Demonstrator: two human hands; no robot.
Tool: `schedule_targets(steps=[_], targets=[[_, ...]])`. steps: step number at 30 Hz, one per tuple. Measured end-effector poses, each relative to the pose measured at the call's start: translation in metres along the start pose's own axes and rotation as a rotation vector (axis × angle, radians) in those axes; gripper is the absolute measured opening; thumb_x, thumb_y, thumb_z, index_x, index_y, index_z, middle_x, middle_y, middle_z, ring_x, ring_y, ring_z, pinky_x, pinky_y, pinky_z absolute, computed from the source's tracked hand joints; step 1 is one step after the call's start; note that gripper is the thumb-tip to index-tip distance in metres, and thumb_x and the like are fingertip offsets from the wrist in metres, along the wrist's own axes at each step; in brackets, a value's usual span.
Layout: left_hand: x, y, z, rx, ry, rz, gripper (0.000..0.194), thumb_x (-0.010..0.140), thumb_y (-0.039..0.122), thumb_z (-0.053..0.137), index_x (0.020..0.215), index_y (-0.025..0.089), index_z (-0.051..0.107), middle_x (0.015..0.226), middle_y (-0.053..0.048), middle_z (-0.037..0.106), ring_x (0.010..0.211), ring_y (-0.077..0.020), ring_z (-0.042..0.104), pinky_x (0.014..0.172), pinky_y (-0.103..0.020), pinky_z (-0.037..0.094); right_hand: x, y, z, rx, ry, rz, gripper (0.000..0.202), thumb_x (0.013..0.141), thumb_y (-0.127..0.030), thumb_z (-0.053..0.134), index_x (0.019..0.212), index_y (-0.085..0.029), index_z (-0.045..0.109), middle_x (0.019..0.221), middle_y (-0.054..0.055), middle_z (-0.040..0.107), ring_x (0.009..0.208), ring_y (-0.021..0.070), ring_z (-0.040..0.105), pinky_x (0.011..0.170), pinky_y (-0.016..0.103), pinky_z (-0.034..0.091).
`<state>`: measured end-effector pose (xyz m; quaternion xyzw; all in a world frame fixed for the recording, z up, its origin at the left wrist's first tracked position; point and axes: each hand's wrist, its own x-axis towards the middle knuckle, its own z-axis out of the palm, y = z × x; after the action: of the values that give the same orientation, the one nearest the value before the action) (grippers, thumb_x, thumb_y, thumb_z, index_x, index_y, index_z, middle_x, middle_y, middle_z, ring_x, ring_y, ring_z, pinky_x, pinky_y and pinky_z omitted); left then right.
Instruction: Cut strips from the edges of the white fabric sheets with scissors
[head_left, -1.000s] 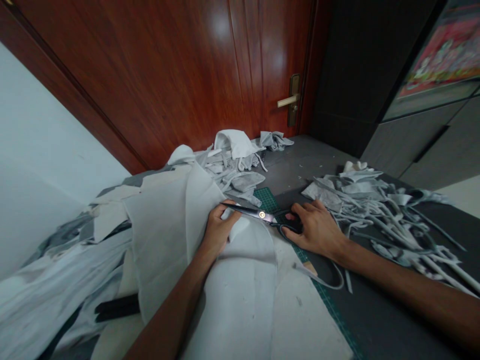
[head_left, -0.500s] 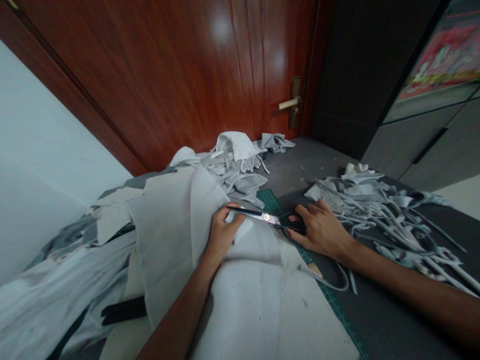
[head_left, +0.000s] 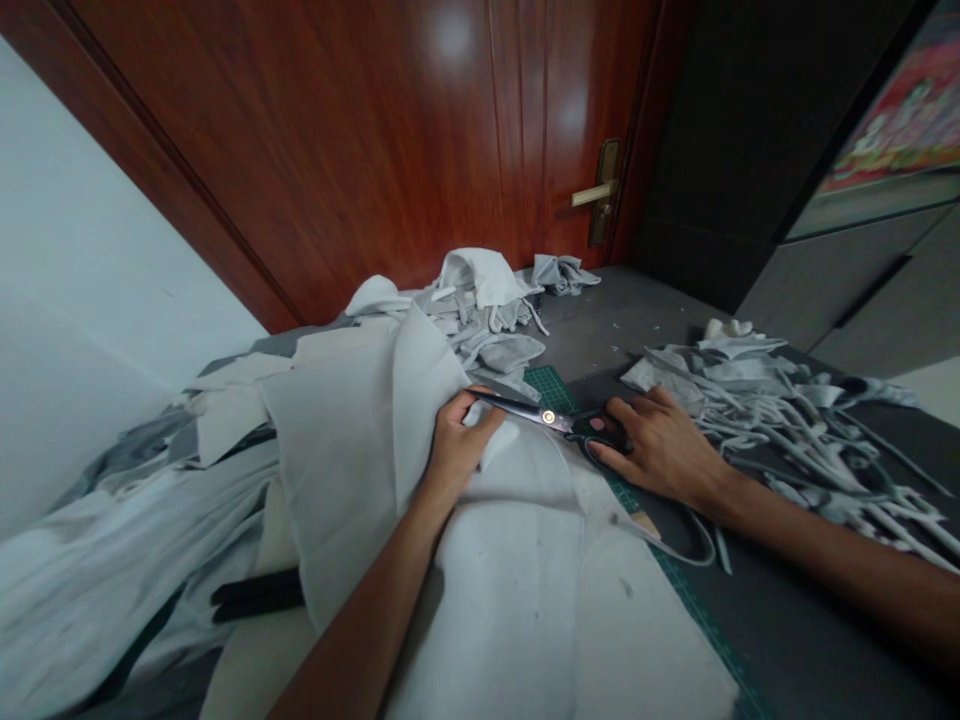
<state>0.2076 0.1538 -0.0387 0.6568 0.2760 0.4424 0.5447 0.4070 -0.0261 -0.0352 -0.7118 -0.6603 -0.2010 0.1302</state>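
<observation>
Scissors (head_left: 548,417), gripped by their handles in the right hand (head_left: 667,445); blade tips at the left hand (head_left: 459,440), which pinches pale fabric (head_left: 514,565) near the green mat (head_left: 551,386); for a clean cut, fabric is best held taut, with fingertips clear of the blades.

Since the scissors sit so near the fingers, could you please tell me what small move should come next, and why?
I would probably ease the left grip a little away from the scissors before any cut: the right grip holds their handles, the blades point toward the left grip, and their tip end lies right by its fingers at the pale fabric.
</observation>
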Motion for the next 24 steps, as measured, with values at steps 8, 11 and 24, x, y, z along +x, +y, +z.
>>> schedule_targets(steps=[8, 11, 24], targets=[[-0.0023, 0.0052, 0.0021, -0.022, -0.032, 0.023, 0.025, 0.073, 0.033, 0.077, 0.094, 0.019, 0.075, 0.095, 0.000, 0.074, 0.091, -0.0179, 0.064, 0.085, -0.025, 0.048, -0.0005, 0.0012, -0.0006, -0.015, -0.008, 0.013, 0.035, 0.099, -0.054, 0.049, 0.088, -0.021, 0.057, 0.070, 0.005, 0.064, 0.068, 0.0250, 0.059, 0.081, 0.039, 0.036], [-0.0025, 0.0063, 0.0028, -0.026, -0.038, 0.026, 0.023, 0.073, 0.032, 0.076, 0.092, 0.018, 0.075, 0.093, 0.000, 0.073, 0.091, -0.0179, 0.064, 0.085, -0.025, 0.048, -0.0012, -0.0008, 0.0000, -0.004, -0.027, 0.031, 0.035, 0.097, -0.054, 0.050, 0.087, -0.021, 0.056, 0.071, 0.006, 0.065, 0.068, 0.0245, 0.059, 0.081, 0.039, 0.036], [0.0019, -0.0013, 0.0015, -0.010, -0.019, 0.063, 0.019, 0.069, 0.028, 0.075, 0.085, 0.020, 0.071, 0.084, 0.002, 0.069, 0.085, -0.0172, 0.061, 0.081, -0.025, 0.046, 0.0001, -0.0047, -0.0039, 0.047, -0.092, 0.077, 0.035, 0.094, -0.054, 0.049, 0.091, -0.021, 0.056, 0.075, 0.006, 0.065, 0.076, 0.0280, 0.062, 0.085, 0.042, 0.034]])
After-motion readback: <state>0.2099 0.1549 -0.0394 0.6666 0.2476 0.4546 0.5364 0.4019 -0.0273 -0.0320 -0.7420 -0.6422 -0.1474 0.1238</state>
